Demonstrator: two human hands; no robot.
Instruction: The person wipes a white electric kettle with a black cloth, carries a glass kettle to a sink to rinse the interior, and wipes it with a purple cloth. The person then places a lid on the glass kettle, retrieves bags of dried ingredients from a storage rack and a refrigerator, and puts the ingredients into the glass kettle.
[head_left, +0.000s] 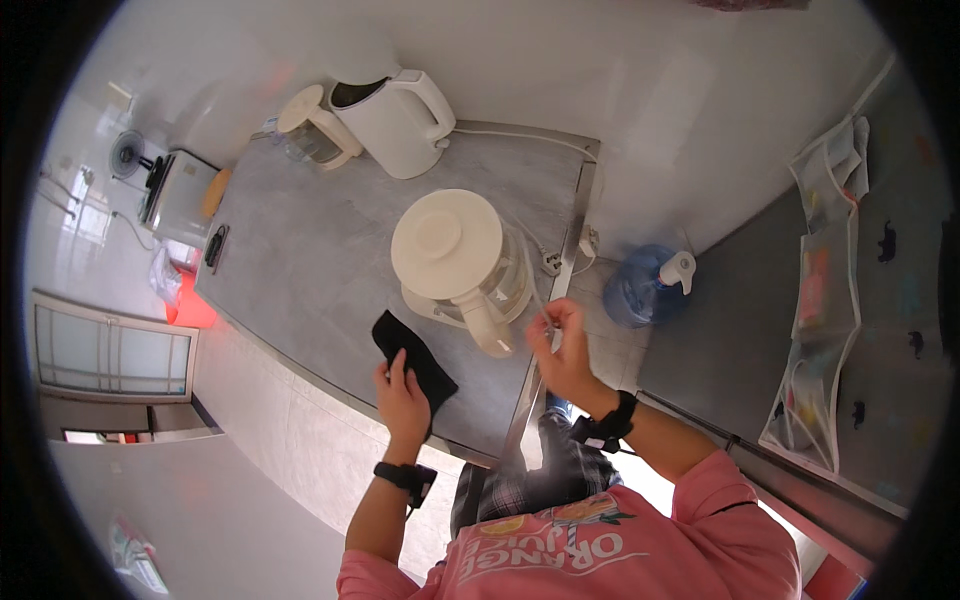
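My left hand (403, 401) grips a black cloth (420, 360) that lies on the grey countertop near its front edge. Beside it stands a cream-lidded glass electric kettle (448, 244), its handle pointing towards me. At the kettle's right, my right hand (566, 351) pinches a thin whitish cord or strip (538, 289) between thumb and fingers. Its exact kind is blurred. A white power plug (551, 262) lies on the counter's right edge, behind that hand.
The grey counter (300, 225) also bears a white electric kettle (401, 124) with its lid up and a smaller cream-lidded glass pot (319, 127). Right of it, a blue water bottle with a pump (645, 289) stands low down. A hanging pocket organizer (817, 300) covers the far-right surface.
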